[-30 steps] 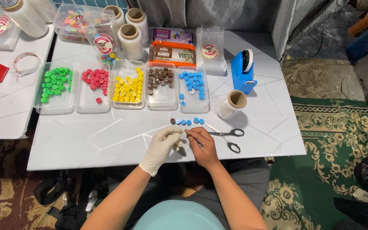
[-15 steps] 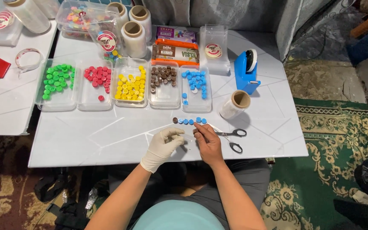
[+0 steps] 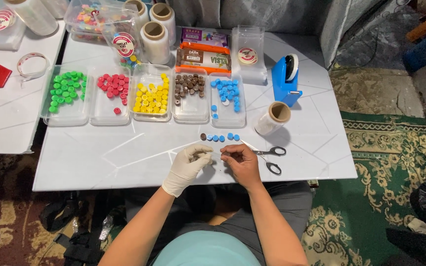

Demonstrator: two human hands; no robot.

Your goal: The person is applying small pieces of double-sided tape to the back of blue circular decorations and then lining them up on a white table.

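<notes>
A short row of small round pieces (image 3: 220,137), one brown and the others blue, lies on the white table (image 3: 124,157) just in front of the two hands. The left hand (image 3: 187,165), in a white glove, has its fingers curled inward and pinched together near the thumb; something very small may be between them, but I cannot tell what it is. The bare right hand (image 3: 241,161) is close beside it, fingers also bent and nearly closed, and whether it holds anything is not clear. Just right of this hand lie the scissors (image 3: 267,155) with black handles. Behind the row stand five clear trays: green pieces (image 3: 66,88), red (image 3: 114,86), yellow (image 3: 150,96), brown (image 3: 189,84) and blue (image 3: 227,91). Further right are a roll of clear film (image 3: 272,118) and a blue tape dispenser (image 3: 286,79).
</notes>
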